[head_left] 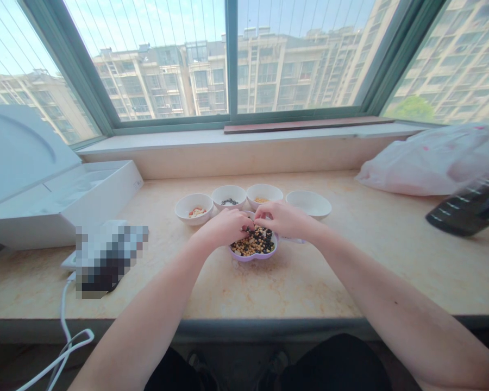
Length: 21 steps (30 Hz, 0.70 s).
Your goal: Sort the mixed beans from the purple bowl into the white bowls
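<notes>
A purple-rimmed dish (pixel 255 257) full of mixed black and yellow beans (pixel 255 241) sits in front of me. My left hand (pixel 231 224) reaches over its back left part, fingertips bent together at the beans. From the other side my right hand (pixel 283 216) comes in, thumb and fingers pinched close to the left fingertips. Whatever lies between the fingers is too small to name. Behind the dish stand white bowls: one (pixel 193 220) with peanut-like pieces, one (pixel 228 207) with some black beans, one (pixel 250 203) with yellow beans, and a fourth (pixel 309 204) showing only its bare inside.
An open white box (pixel 101 198) stands at the left, with a pixelated item (pixel 110 260) and a white cable (pixel 64 307) before it. At the right lie a plastic bag (pixel 427 163) and a dark bottle (pixel 464 209). Windows rise behind the stone counter (pixel 269 293).
</notes>
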Tool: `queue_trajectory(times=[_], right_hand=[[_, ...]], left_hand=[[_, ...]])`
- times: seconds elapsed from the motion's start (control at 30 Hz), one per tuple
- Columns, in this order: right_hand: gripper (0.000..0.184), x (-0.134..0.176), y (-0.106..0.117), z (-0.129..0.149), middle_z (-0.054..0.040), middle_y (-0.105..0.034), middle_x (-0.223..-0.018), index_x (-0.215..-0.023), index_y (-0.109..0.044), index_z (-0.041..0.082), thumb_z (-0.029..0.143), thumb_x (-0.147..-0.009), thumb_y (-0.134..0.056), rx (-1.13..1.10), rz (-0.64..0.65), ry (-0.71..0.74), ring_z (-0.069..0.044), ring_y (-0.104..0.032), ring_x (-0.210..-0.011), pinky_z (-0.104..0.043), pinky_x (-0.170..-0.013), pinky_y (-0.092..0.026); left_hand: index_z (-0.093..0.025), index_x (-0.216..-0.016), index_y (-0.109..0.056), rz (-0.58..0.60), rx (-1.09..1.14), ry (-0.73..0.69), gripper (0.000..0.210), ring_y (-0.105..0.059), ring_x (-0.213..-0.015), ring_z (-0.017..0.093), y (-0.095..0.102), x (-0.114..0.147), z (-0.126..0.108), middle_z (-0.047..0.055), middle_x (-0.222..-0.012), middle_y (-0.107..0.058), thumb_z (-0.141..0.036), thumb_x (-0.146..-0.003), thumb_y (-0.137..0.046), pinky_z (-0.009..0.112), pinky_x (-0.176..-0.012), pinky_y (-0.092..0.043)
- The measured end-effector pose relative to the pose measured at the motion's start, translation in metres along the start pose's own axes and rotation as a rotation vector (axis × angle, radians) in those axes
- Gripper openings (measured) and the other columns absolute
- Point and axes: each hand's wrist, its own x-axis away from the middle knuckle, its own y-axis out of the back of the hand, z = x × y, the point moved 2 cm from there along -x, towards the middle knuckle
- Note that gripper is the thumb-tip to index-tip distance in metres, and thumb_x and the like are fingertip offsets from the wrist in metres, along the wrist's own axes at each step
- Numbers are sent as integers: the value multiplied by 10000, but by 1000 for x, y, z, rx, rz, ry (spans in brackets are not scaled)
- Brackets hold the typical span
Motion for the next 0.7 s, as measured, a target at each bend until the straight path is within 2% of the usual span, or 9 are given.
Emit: queue_trajectory(times=[0.27,0.4,0.5,0.63,0.7], right_hand=[[180,2,3,4,-38,-747,-821,-824,-749,202,282,-888,-601,-16,-64,-21,-179,-652,-757,-285,-672,-426],[215,2,4,3,-38,-737,-771,-783,-733,192,308,-902,-596,-13,-87,-36,-170,-637,-722,-286,-637,-404],[233,1,4,3,-42,-739,-778,-775,-729,191,331,-909,-599,-5,-106,-49,-172,-634,-726,-292,-631,-392],[230,1,4,3,-48,-748,-809,-819,-738,191,349,-916,-601,-14,-109,-81,-170,-635,-723,-295,-639,-399],[238,1,2,3,-50,-749,-811,-805,-734,189,346,-919,-598,-13,-97,-93,-169,-633,-711,-297,-639,-400]], left_hand=[[-204,-889,-786,2,78,20,179,-676,-942,212,-2,-4,-1,39,-982,-768,-118,-840,-637,322,-863,-481],[-195,-863,-794,-56,217,67,173,-682,-879,199,3,-2,2,32,-897,-772,-102,-832,-652,317,-855,-487],[-197,-945,-793,-165,322,126,174,-674,-821,174,13,1,4,29,-885,-762,-179,-884,-630,301,-800,-497],[-185,-969,-784,-413,730,165,171,-670,-854,170,25,6,7,44,-919,-762,-262,-864,-674,300,-803,-511],[-171,-996,-774,-469,930,144,200,-674,-900,173,27,6,7,64,-973,-763,-272,-848,-685,309,-829,-520]])
